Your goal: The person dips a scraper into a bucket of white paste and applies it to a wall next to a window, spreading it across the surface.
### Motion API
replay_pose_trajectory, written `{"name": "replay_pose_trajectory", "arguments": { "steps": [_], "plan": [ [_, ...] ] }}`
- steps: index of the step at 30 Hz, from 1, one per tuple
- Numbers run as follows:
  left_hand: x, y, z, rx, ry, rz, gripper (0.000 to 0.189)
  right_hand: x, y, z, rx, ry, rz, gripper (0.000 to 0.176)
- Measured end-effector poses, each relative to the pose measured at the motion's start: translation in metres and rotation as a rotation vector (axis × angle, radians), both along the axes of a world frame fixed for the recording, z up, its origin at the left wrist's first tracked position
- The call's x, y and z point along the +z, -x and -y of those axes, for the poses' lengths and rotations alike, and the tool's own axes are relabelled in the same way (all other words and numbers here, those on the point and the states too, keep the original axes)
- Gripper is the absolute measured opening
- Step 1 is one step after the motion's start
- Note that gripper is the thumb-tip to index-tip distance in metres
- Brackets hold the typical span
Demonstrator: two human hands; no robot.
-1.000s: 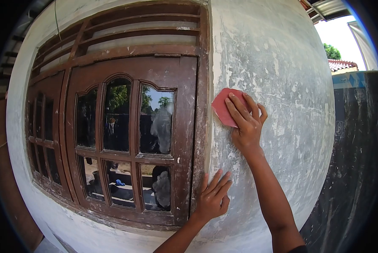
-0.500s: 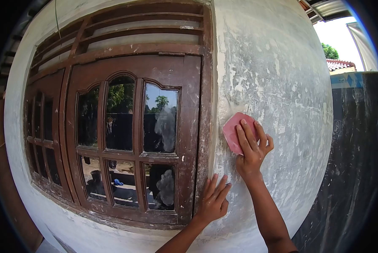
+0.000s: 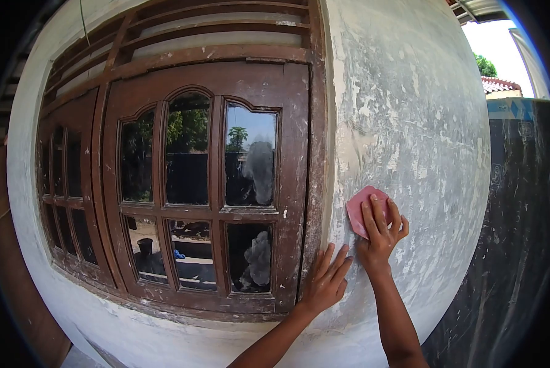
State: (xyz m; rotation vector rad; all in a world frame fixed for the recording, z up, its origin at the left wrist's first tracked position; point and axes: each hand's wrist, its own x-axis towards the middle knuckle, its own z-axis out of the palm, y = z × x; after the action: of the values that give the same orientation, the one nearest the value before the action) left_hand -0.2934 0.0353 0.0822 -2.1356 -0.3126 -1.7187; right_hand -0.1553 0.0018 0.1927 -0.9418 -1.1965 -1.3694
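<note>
Under the fingers of my right hand [image 3: 380,236] is a flat pink piece [image 3: 359,211] with angled corners, held against the patchy grey-white wall [image 3: 422,153]. My thumb is at its lower edge, and part of the piece is hidden behind the fingers. Lower and to the left, my left hand [image 3: 326,283] holds nothing; its fingers are spread and lie against the wall beside the window frame [image 3: 315,184]. Above the pink piece, a smooth beige smear [image 3: 350,153] shows on the plaster next to the frame.
The brown wooden window [image 3: 218,211] with several glass panes fills the left side, its glass reflecting trees and yard. Slatted vents [image 3: 217,27] run above it. A dark sheet-like surface [image 3: 520,233] stands past the wall's right edge, with a tiled roof [image 3: 500,86] beyond.
My right hand has slid the pink piece down the wall. My left hand remains by the frame with fingers spread. The whole view has shifted slightly.
</note>
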Motion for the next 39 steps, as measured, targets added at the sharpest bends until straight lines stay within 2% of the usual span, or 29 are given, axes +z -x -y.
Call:
{"name": "replay_pose_trajectory", "arguments": {
  "steps": [2,6,9,12,18,22,24,27,30,32,34,39],
  "plan": [
    [0.000,-0.001,-0.002,0.000,-0.016,-0.001,0.049,0.008,0.002,0.006,0.049,-0.040,-0.005,0.069],
    [0.000,0.001,-0.003,-0.017,-0.007,-0.012,0.049,0.080,0.017,0.006,0.157,-0.131,-0.027,0.073],
    [0.002,0.004,-0.002,-0.002,0.001,-0.045,0.048,0.114,0.013,-0.009,0.128,-0.106,-0.031,0.077],
    [0.002,0.005,-0.001,0.001,-0.008,-0.045,0.047,0.094,0.008,-0.019,0.154,-0.052,-0.065,0.080],
    [0.000,0.000,-0.001,0.010,0.002,-0.014,0.045,0.000,-0.027,-0.016,0.126,-0.043,-0.097,0.071],
    [-0.001,-0.002,-0.001,0.000,-0.016,0.011,0.046,-0.011,-0.032,-0.006,0.111,-0.067,-0.104,0.064],
    [-0.002,-0.002,-0.001,-0.006,0.009,0.008,0.045,0.013,-0.027,-0.003,0.138,-0.094,-0.074,0.065],
    [-0.001,-0.001,-0.001,0.001,-0.005,0.011,0.045,0.088,0.004,0.012,0.208,-0.150,0.000,0.073],
    [-0.001,0.000,0.000,0.008,-0.005,0.010,0.044,0.119,0.008,0.003,0.158,-0.103,0.033,0.076],
    [0.000,0.002,0.000,0.017,-0.014,-0.003,0.043,0.111,0.004,-0.009,0.137,-0.087,0.048,0.078],
    [-0.001,0.001,0.001,0.021,-0.024,-0.013,0.042,0.080,0.001,-0.016,0.160,-0.069,0.036,0.079],
    [0.000,0.000,0.000,-0.006,-0.016,0.020,0.046,0.007,-0.009,-0.003,0.117,0.006,-0.041,0.068]
  ]
}}
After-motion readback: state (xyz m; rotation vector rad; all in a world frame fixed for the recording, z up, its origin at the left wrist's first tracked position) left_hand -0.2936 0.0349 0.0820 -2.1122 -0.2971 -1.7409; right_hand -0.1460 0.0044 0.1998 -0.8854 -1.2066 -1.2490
